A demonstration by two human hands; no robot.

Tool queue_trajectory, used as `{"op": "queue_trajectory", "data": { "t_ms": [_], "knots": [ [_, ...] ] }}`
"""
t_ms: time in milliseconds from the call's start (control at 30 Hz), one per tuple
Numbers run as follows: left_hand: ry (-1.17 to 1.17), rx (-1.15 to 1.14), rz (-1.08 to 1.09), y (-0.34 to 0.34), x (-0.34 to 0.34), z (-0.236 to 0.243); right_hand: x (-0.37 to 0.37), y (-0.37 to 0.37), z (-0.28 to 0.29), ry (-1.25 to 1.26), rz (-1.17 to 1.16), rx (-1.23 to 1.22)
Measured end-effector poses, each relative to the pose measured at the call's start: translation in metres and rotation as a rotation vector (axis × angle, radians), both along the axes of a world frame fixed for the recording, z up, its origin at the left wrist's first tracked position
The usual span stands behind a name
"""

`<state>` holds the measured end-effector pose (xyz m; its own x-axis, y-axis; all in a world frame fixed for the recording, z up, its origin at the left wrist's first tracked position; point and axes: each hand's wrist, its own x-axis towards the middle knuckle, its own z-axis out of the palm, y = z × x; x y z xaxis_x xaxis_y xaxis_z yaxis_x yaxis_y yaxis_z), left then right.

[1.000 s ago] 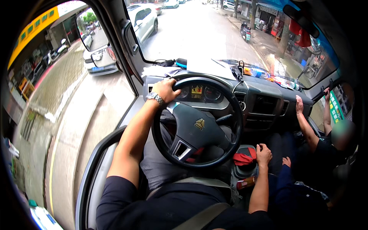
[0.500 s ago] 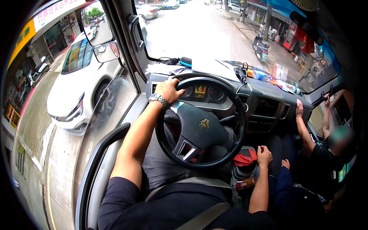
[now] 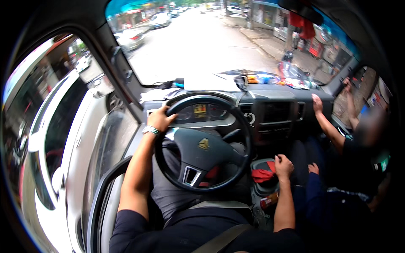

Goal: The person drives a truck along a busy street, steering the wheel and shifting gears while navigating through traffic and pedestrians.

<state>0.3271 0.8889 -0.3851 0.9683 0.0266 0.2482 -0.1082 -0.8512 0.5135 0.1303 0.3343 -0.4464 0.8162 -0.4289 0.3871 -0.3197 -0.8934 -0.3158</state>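
My left hand (image 3: 161,119) is wrapped round the upper left rim of the black steering wheel (image 3: 203,143); a silver wristwatch (image 3: 151,130) is on that wrist. The fingers of my right hand (image 3: 284,166) are curled closed above the centre console, beside a crumpled red cloth (image 3: 263,173). What they hold, if anything, is hidden. A small bottle with a red and brown label (image 3: 269,200) lies below this hand. A grey seat belt (image 3: 223,238) crosses my dark shirt.
A white car (image 3: 80,139) stands close outside the left window. White papers (image 3: 211,82), a cable and packets (image 3: 295,83) lie on the dashboard. On the right a co-worker (image 3: 358,145) has both hands raised; another dark sleeve (image 3: 314,185) shows beside my right arm. Cars (image 3: 160,20) line the road ahead.
My view has tilted up and swung slightly, shifting the cab interior leftward. The white car has passed further back alongside the left window. Both my hands keep their grip and place.
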Motion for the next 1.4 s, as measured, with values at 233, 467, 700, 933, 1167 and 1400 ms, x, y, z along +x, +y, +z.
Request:
{"op": "queue_trajectory", "data": {
  "t_ms": [233,467,700,933,1167,1400],
  "knots": [
    [-0.034,-0.022,-0.009,0.002,-0.002,-0.001,0.006,-0.004,0.003,0.028,0.031,0.005],
    [-0.079,-0.026,-0.044,-0.008,-0.005,0.008,0.004,-0.008,-0.002,0.070,0.011,0.019],
    [-0.108,-0.028,-0.032,-0.010,-0.004,0.008,0.003,-0.006,-0.002,0.023,0.029,0.030],
    [-0.104,0.123,0.011,-0.010,0.003,0.013,0.002,-0.003,0.000,0.002,0.022,0.014],
    [-0.048,0.250,-0.057,-0.023,0.021,0.026,0.002,-0.003,-0.001,0.067,0.026,0.026],
    [-0.145,0.248,0.005,-0.031,0.048,0.028,0.006,-0.004,0.000,0.033,0.047,0.006]
  ]
}}
